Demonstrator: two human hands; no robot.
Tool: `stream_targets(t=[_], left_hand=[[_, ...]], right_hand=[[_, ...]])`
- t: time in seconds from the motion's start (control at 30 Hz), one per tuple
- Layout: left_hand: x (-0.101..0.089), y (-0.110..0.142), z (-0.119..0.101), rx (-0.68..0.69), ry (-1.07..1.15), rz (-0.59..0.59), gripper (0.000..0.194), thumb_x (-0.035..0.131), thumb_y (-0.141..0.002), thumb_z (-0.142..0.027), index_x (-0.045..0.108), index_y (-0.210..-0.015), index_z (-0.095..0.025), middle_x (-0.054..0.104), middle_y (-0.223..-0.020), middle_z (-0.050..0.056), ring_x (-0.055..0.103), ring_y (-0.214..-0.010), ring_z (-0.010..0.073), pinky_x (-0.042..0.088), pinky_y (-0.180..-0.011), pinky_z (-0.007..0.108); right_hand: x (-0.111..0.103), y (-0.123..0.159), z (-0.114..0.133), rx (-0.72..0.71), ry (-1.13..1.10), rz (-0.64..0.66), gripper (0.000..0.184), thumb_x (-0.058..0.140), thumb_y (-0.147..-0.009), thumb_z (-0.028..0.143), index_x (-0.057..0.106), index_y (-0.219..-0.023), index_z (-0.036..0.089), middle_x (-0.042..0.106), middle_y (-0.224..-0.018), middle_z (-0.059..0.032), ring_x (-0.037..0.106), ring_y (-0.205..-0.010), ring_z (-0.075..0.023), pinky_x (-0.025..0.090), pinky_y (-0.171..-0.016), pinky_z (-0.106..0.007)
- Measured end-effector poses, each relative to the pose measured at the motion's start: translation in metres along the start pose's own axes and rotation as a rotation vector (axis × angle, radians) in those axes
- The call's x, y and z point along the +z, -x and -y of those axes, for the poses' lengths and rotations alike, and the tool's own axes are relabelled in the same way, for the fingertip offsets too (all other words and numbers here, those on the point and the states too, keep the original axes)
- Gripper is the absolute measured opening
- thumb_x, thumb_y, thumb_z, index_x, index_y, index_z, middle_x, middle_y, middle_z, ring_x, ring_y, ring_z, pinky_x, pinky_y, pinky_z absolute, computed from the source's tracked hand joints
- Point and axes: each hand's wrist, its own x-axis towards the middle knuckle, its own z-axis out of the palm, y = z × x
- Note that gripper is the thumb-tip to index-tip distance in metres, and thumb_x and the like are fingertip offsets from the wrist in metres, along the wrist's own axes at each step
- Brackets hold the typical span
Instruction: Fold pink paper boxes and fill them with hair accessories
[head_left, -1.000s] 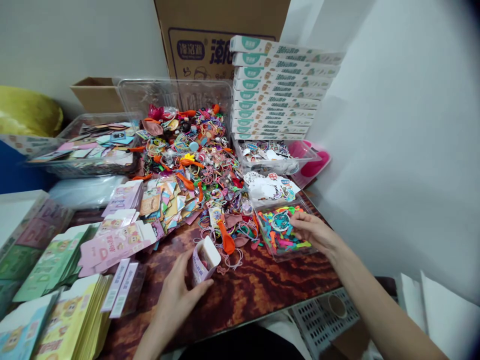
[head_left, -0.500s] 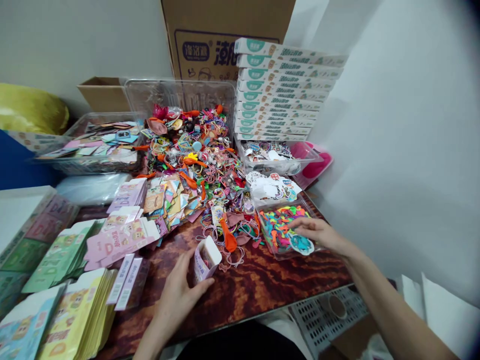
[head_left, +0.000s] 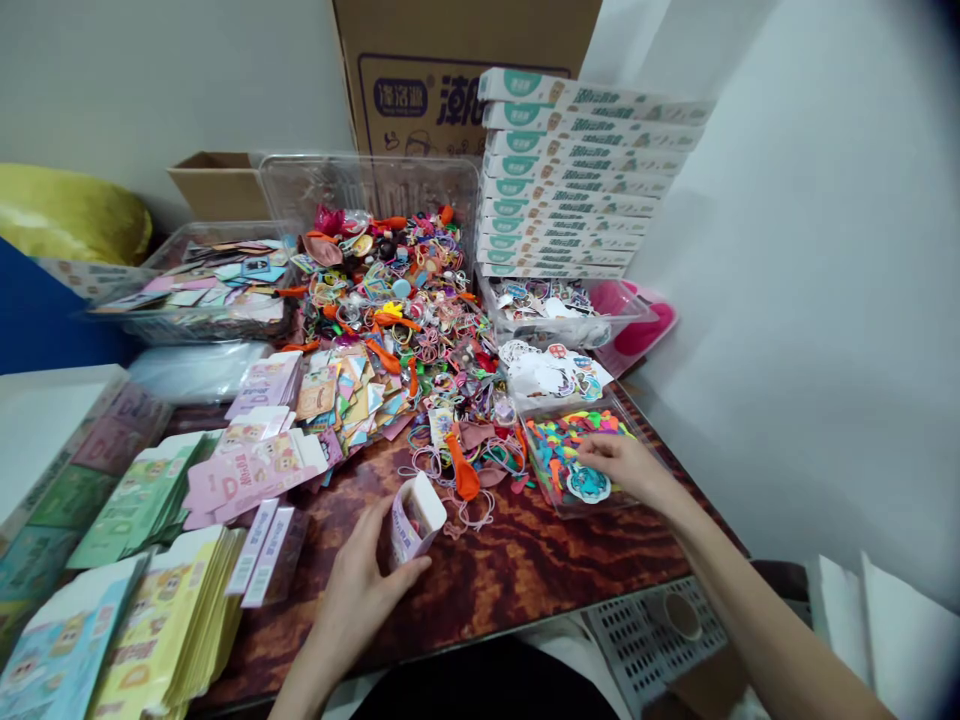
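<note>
Small paper box [head_left: 414, 521] is held upright, flap open, by left hand [head_left: 361, 592]; right hand [head_left: 622, 468] is curled in balloon tray [head_left: 566, 510], hold unclear; flat box stacks [head_left: 176, 620] are left.

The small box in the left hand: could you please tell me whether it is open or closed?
Open: the small box has its white flap lifted, showing the inside, while the left hand grips its side.

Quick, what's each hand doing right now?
Left hand: closed around a small pink-and-white paper box.
Right hand: open, resting on balloons in a clear plastic tray, apparently holding nothing.
</note>
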Motion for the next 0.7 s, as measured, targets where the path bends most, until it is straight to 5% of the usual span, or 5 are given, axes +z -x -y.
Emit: stream_targets(t=[0.17, 0.37, 0.7], left_hand=[[0.003, -0.004, -0.01, 0.019, 0.033, 0.016, 0.061, 0.068, -0.078, -0.032, 0.048, -0.135, -0.022, 0.059, -0.134, 0.012, 0.058, -0.121, 0.0306, 0.052, -0.095, 0.043], [0.012, -0.006, -0.023, 0.06, 0.06, 0.047, 0.064, 0.072, -0.075, -0.029, 0.05, -0.135, -0.021, 0.06, -0.132, 0.012, 0.059, -0.12, 0.0294, 0.048, -0.1, 0.043], [0.016, -0.003, -0.024, 0.065, 0.055, 0.114, 0.067, 0.073, -0.076, -0.026, 0.045, -0.138, -0.024, 0.056, -0.135, 0.011, 0.055, -0.123, 0.0298, 0.044, -0.102, 0.044]], right_hand=[[-0.014, 0.008, 0.002, 0.082, -0.089, -0.011, 0.041, 0.071, -0.062, 0.061, 0.065, -0.064, 0.02, 0.059, -0.056, -0.0009, 0.049, -0.05, -0.0147, 0.039, -0.048, -0.027], [-0.017, 0.004, 0.001, 0.12, -0.122, -0.181, 0.048, 0.077, -0.054, 0.065, 0.061, -0.056, 0.02, 0.055, -0.053, 0.0002, 0.043, -0.048, -0.0125, 0.035, -0.044, -0.026], [-0.021, 0.007, 0.026, 0.175, -0.144, -0.109, 0.055, 0.083, -0.044, 0.066, 0.064, -0.062, 0.018, 0.054, -0.05, 0.0022, 0.04, -0.045, -0.009, 0.03, -0.042, -0.022]])
